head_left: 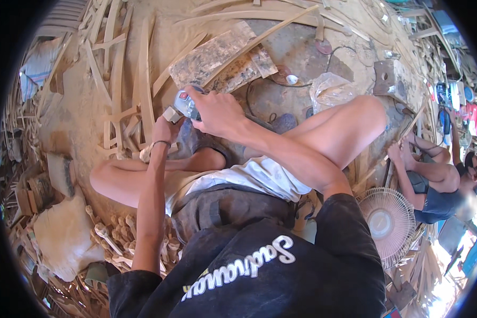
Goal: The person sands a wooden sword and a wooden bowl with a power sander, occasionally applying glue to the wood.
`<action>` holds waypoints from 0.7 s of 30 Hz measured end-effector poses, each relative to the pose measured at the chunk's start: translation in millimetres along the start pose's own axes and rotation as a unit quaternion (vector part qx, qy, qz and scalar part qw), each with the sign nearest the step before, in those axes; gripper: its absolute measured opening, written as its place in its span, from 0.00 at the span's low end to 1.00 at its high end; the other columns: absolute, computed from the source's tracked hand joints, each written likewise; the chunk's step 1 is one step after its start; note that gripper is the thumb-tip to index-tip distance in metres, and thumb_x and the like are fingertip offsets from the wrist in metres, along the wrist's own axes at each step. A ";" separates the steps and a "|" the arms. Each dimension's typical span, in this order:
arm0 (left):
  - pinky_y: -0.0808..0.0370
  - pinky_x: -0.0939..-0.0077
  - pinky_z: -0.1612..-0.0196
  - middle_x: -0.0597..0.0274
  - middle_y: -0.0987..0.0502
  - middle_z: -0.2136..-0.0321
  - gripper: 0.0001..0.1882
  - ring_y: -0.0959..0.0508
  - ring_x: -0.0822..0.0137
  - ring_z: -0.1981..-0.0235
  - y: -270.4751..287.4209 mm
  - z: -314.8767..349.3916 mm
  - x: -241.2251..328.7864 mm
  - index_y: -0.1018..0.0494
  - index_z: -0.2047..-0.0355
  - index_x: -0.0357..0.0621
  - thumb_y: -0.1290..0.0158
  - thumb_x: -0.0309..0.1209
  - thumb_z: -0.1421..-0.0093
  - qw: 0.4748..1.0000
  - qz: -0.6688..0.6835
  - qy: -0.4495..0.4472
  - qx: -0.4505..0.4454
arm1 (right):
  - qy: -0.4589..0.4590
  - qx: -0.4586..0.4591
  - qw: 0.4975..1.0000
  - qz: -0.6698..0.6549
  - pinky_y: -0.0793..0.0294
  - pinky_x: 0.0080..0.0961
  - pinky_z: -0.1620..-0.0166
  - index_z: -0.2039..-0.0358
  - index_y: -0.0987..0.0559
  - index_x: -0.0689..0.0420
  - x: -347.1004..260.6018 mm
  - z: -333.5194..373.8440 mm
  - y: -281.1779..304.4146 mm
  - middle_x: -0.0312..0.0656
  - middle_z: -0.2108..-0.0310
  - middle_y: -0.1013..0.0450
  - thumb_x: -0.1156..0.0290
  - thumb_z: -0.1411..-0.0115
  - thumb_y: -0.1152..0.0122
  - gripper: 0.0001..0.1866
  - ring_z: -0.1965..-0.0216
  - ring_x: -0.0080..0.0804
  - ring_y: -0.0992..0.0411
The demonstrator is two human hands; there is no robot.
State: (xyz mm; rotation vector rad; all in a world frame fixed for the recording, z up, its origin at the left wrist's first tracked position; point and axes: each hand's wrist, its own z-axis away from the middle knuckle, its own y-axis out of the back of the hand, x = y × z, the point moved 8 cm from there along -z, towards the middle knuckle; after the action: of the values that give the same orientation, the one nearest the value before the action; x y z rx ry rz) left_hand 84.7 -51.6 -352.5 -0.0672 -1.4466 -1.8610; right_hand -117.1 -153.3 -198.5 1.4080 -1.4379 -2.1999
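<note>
My right hand (221, 113) is wrapped round an angle grinder (185, 104) with a silver head and a red spot. Close beside it, my left hand (166, 131) grips a small piece of pale wood (170, 114), whose squared end sticks up from the fingers. Grinder and wood are next to each other; whether they touch I cannot tell. The grinder's disc is hidden from this side. Both hands are over my crossed legs, in front of a stained board (217, 58) on the ground with a long wooden strip (259, 40) lying across it.
Curved wooden pieces (143, 69) lie at the far left. A dark cable (249, 99) runs near a clear plastic bag (331, 90). At the right stand a metal block (389, 79) and a round fan (382, 225). Beyond the fan another person (440, 185) sits. Turned wood parts (111, 238) are piled at lower left.
</note>
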 end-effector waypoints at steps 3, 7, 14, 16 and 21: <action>0.18 0.48 0.52 0.40 0.13 0.57 0.24 0.14 0.37 0.52 -0.4 -2.6 3.1 0.17 0.46 0.47 0.29 0.44 0.37 1.000 0.010 -0.009 0.002 | -0.004 0.004 1.000 0.000 0.16 0.57 0.61 0.36 0.34 0.51 2.2 1.4 2.4 0.57 0.68 0.16 0.56 0.42 0.20 0.40 0.64 0.64 0.15; 0.18 0.49 0.53 0.41 0.12 0.58 0.22 0.14 0.38 0.53 -3.2 -3.6 -0.8 0.15 0.47 0.47 0.29 0.44 0.37 0.999 0.034 -0.002 0.005 | -0.008 -0.005 1.000 -0.001 0.16 0.57 0.61 0.35 0.34 0.51 -0.3 -1.0 -4.4 0.57 0.67 0.16 0.56 0.42 0.21 0.40 0.63 0.63 0.15; 0.18 0.51 0.51 0.45 0.12 0.54 0.25 0.13 0.42 0.51 -5.0 0.9 -5.5 0.18 0.45 0.48 0.32 0.49 0.34 0.999 -0.018 0.020 -0.035 | -0.061 -0.010 0.998 0.020 0.16 0.59 0.57 0.35 0.33 0.50 22.2 8.2 7.7 0.58 0.66 0.15 0.53 0.40 0.24 0.38 0.61 0.63 0.14; 0.18 0.51 0.52 0.45 0.12 0.56 0.26 0.13 0.42 0.52 -2.4 2.4 3.5 0.17 0.44 0.48 0.32 0.51 0.34 0.998 -0.027 0.026 -0.046 | -0.093 -0.011 0.995 0.027 0.17 0.59 0.57 0.35 0.32 0.51 41.0 9.8 17.7 0.58 0.65 0.15 0.52 0.39 0.25 0.38 0.60 0.63 0.15; 0.18 0.52 0.53 0.46 0.11 0.56 0.26 0.13 0.41 0.52 -1.3 -3.5 3.2 0.17 0.42 0.49 0.32 0.50 0.34 0.999 -0.028 0.003 -0.038 | -0.154 0.049 0.986 0.034 0.17 0.58 0.57 0.35 0.32 0.51 83.1 7.5 59.7 0.57 0.65 0.15 0.51 0.40 0.26 0.38 0.60 0.62 0.15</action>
State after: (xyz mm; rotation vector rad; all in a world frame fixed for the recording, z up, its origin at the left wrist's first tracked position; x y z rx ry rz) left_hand 83.0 -56.2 -353.3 -0.0597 -1.3860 -1.9604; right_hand -188.1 -227.4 -202.2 1.0593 -1.6835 -2.4144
